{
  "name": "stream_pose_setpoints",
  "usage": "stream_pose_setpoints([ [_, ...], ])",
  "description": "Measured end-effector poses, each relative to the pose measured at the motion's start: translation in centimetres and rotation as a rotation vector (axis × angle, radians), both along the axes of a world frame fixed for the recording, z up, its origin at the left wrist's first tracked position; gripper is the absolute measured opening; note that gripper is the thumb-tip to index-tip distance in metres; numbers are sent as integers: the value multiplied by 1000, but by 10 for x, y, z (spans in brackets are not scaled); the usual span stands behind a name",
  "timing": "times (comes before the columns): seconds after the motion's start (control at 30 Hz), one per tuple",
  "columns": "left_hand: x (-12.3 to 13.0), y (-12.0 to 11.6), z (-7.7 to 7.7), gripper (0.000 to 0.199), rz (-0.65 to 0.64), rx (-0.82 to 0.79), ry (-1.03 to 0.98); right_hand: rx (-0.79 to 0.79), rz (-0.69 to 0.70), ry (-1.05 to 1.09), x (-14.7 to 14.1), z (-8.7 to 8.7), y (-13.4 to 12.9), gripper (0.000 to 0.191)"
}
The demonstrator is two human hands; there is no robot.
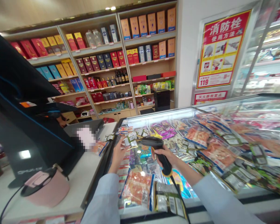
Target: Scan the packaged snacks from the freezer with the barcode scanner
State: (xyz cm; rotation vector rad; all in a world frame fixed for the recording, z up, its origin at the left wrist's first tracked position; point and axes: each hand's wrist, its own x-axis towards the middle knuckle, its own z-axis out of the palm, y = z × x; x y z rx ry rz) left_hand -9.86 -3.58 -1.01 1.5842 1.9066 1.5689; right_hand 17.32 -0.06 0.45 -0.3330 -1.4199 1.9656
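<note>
My right hand [166,155] is wrapped round the grip of a black barcode scanner [151,142] with yellow trim, its head pointing left and its cable running down. At the left edge of the glass-topped display case, the thumb and fingers of my left hand [118,153] close on a small olive-and-clear snack packet [132,139] just in front of the scanner head. Part of the grip is hard to make out. Nearer to me, a larger packet of orange-pink snacks [137,188] lies beside an olive packet [169,199] with a barcode label.
Many packets, purple ones [162,129] among them, are spread over the display case [149,116]. On the white counter [84,183] to the left stand a black checkout terminal [37,130] and a pink container [46,189]. Shelves of boxed goods [130,46] line the back wall.
</note>
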Motion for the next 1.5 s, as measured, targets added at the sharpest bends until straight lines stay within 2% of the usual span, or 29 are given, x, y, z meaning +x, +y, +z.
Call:
stream_pose_setpoints([
  [0.13,4,-6,14,62,-19,22,39,-72,1,92,9,15,5,27],
  [0.23,15,-17,38,62,-9,56,114,-78,-7,135,29,36,7,27],
  [0.3,28,-22,58,62,-45,58,161,-50,-29,141,50,53,7,26],
  [0.43,73,-18,95,63,-152,83,204,-14,-174,188,103,78,5,23],
  [0.53,120,-4,108,64,-249,115,157,-9,-295,267,145,84,1,21],
  [0.6,155,8,108,63,-328,103,88,-13,-363,278,173,83,-2,20],
  [0.73,225,34,96,61,-439,41,27,-10,-465,236,224,72,-7,21],
  [0.87,281,66,86,62,-421,-43,30,-10,-615,269,267,54,-5,22],
  [1.0,320,97,78,60,-340,-79,98,-54,-733,338,301,34,0,21],
  [1.1,338,111,70,48,-282,-89,247,-102,-782,367,318,20,2,21],
  [1.23,351,116,60,36,-237,-83,368,-124,-818,392,334,3,6,21],
  [1.37,355,116,53,37,-207,-100,473,-139,-822,394,340,-10,10,22],
  [1.5,355,118,48,40,-221,-123,481,-135,-835,391,339,-18,11,21],
])
